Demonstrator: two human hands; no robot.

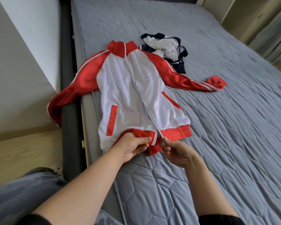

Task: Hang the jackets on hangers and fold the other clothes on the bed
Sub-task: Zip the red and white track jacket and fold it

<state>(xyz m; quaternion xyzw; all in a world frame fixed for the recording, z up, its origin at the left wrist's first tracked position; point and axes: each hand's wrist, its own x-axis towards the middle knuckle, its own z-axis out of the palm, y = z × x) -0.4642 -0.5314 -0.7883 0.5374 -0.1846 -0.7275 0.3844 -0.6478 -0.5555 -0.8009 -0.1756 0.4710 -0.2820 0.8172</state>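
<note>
Prepping the track jacket (128, 88) for hanging: my left hand (133, 146) grips its hem and my right hand (177, 154) pinches the zipper pull (162, 141). Next I probably need to line up the zipper ends.

There is just one camera. It sits on the person's head and looks forward and down along the bed (225, 127). The left hand (133, 147) and the right hand (178, 154) are very near, low in the view. The jacket (128, 88) lies in the middle. The wide lens also catches the floor (15, 153) at the left.
</note>
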